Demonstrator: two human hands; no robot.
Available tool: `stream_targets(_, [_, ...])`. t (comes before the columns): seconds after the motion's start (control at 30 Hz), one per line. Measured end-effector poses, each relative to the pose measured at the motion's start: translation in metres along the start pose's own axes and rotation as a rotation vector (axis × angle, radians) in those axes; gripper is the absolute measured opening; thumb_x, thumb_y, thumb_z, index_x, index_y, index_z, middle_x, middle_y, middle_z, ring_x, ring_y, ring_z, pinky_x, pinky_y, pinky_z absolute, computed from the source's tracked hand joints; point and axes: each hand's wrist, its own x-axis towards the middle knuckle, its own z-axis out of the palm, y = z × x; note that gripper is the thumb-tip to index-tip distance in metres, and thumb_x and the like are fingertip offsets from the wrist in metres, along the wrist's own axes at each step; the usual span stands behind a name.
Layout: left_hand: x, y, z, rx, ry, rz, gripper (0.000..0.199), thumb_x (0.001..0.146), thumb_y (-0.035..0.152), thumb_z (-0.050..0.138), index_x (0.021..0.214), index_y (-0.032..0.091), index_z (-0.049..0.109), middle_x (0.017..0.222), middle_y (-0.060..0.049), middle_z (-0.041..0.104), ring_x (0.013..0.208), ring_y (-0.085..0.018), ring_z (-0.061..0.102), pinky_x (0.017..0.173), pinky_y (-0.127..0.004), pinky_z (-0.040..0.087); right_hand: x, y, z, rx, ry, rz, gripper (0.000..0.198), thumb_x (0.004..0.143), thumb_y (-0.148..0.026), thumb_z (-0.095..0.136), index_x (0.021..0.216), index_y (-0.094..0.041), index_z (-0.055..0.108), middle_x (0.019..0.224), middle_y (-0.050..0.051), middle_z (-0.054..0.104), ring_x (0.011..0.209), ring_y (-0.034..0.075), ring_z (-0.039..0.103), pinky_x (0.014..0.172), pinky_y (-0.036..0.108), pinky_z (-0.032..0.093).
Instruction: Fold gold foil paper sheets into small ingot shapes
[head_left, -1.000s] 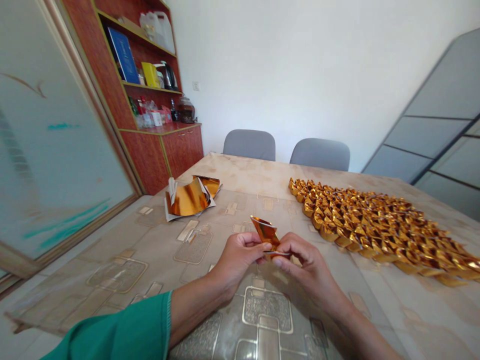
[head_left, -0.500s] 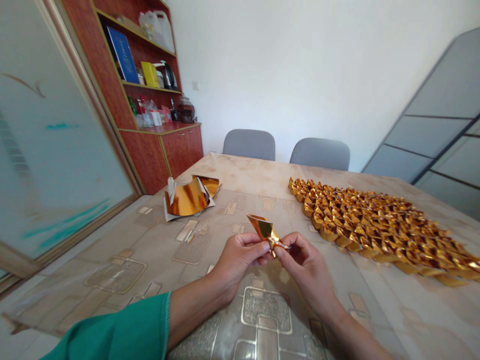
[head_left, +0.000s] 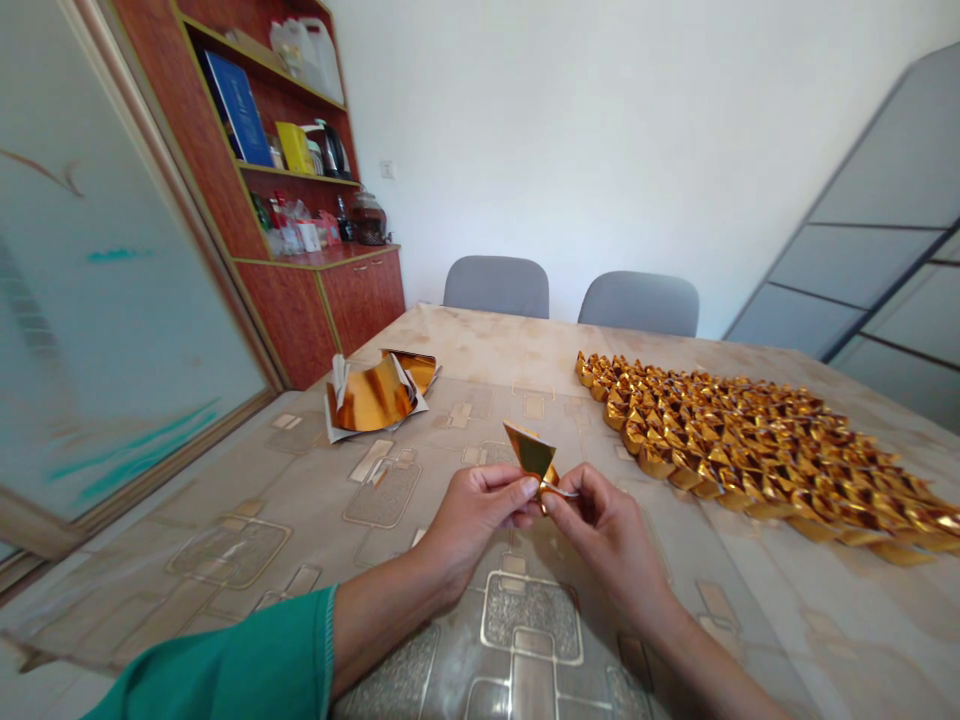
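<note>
Between my two hands, above the table, is a partly folded sheet of gold foil paper (head_left: 533,452), one pointed flap standing up. My left hand (head_left: 491,510) pinches its lower left side between thumb and fingers. The lower right edge is pinched by my right hand (head_left: 596,515), where a pale strip of the paper's back shows. My fingertips hide the bottom of the fold. Off to the left lies a stack of flat, curling gold foil sheets (head_left: 373,397) with white backs. Many folded gold foil pieces (head_left: 720,440) stand in close rows on the right.
A patterned plastic cover lies over the table (head_left: 480,345). Two grey chairs (head_left: 496,286) (head_left: 639,302) stand at its far side, before a white wall. A wooden cabinet (head_left: 319,300) with loaded shelves is at the back left, near a frosted glass door (head_left: 120,300).
The upright foil flap has turned and now shows more of its front face. My hands have stayed nearly in place, still pinching the paper. The view has shifted slightly.
</note>
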Motion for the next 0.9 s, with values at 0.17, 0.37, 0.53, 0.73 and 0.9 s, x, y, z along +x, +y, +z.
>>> stream_targets(0.17, [-0.0018, 0.0022, 0.001, 0.026, 0.002, -0.01, 0.029, 0.068, 0.039, 0.082, 0.075, 0.012, 0.076, 0.071, -0.005, 0.067, 0.067, -0.012, 0.057, 0.062, -0.023, 0.044, 0.0013, 0.0018, -0.0032, -0.086, -0.029, 0.011, 0.029, 0.087, -0.041, 0.061, 0.069, -0.02, 0.055, 0.06, -0.003, 0.05, 0.054, 0.013, 0.043, 0.05, 0.025, 0.03])
stream_targets(0.37, [-0.0011, 0.0022, 0.0001, -0.024, -0.02, -0.073, 0.03, 0.066, 0.04, 0.083, 0.077, 0.012, 0.076, 0.073, -0.005, 0.068, 0.068, -0.012, 0.058, 0.063, -0.022, 0.044, 0.0008, 0.0, -0.0031, -0.072, -0.023, -0.063, 0.024, 0.088, -0.036, 0.061, 0.072, -0.02, 0.055, 0.066, -0.002, 0.055, 0.06, 0.014, 0.048, 0.055, 0.025, 0.036])
stream_targets(0.53, [-0.0009, -0.0005, -0.0008, -0.055, -0.027, -0.144, 0.032, 0.064, 0.04, 0.085, 0.075, 0.012, 0.074, 0.072, -0.004, 0.068, 0.065, -0.01, 0.059, 0.064, -0.022, 0.046, 0.001, 0.0041, -0.002, -0.009, -0.038, -0.03, 0.027, 0.086, -0.039, 0.063, 0.068, -0.02, 0.054, 0.062, -0.002, 0.052, 0.057, 0.014, 0.044, 0.052, 0.025, 0.033])
stream_targets(0.73, [-0.0005, 0.0008, -0.0008, -0.072, -0.039, -0.175, 0.028, 0.065, 0.036, 0.085, 0.075, 0.012, 0.074, 0.073, -0.004, 0.069, 0.065, -0.01, 0.06, 0.068, -0.023, 0.047, 0.0022, 0.0098, -0.0024, 0.024, -0.06, 0.014, 0.026, 0.085, -0.038, 0.063, 0.069, -0.021, 0.052, 0.061, -0.004, 0.049, 0.056, 0.013, 0.041, 0.051, 0.026, 0.031])
stream_targets(0.9, [0.0026, -0.0018, -0.0014, -0.034, -0.024, -0.18, 0.026, 0.066, 0.035, 0.082, 0.075, 0.012, 0.073, 0.073, -0.004, 0.069, 0.061, -0.009, 0.057, 0.064, -0.022, 0.044, 0.003, 0.0088, -0.0004, 0.083, -0.018, 0.009, 0.024, 0.078, -0.029, 0.07, 0.079, -0.023, 0.046, 0.065, -0.006, 0.048, 0.056, 0.012, 0.043, 0.051, 0.024, 0.033])
